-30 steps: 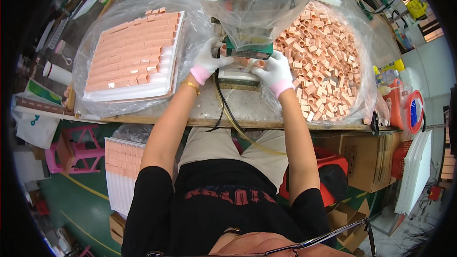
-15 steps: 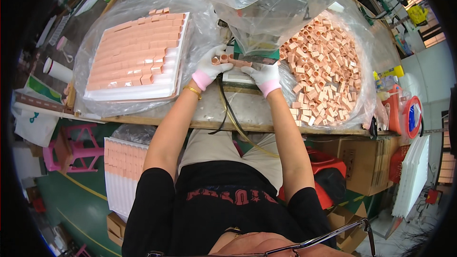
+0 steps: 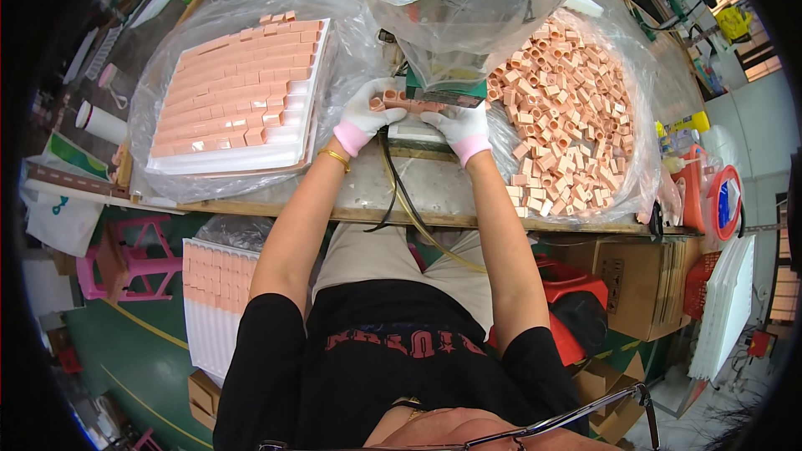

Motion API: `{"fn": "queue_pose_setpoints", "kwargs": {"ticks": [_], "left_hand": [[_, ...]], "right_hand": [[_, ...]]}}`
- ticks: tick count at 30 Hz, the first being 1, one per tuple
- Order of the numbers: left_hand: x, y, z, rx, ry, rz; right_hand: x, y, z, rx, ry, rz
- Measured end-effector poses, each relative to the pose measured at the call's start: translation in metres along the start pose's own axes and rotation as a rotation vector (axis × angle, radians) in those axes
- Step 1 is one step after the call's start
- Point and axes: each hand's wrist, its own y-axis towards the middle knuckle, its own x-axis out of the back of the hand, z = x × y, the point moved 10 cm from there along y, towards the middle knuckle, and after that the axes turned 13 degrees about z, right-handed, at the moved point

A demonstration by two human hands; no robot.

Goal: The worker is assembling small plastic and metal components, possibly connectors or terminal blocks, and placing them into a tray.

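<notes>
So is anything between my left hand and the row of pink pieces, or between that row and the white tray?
Nothing visible separates your gloved left hand from the row of pink pieces it holds. Between the row and the white tray are that hand and crumpled clear plastic.

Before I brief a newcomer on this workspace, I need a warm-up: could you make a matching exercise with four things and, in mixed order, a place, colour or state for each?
Things:
1. Left hand
2. Loose peach pieces
3. Tray on the table
4. Stool

Matches:
A. Pink
B. White, partly covered by rows
C. Heaped on the right side
D. Gloved, with a pink cuff

Pairs: 1-D, 2-C, 3-B, 4-A.
</notes>
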Motion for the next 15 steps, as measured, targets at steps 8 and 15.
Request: {"fn": "queue_pose_setpoints", "kwargs": {"ticks": [8,15], "left_hand": [[0.0,0.003,-0.001,0.014,0.049,-0.004],[0.001,0.006,0.003,-0.009,0.023,0.002]], "right_hand": [[0.006,0.006,-0.01,0.045,-0.077,0.005],[0.005,0.006,-0.011,0.059,-0.07,0.0]]}}
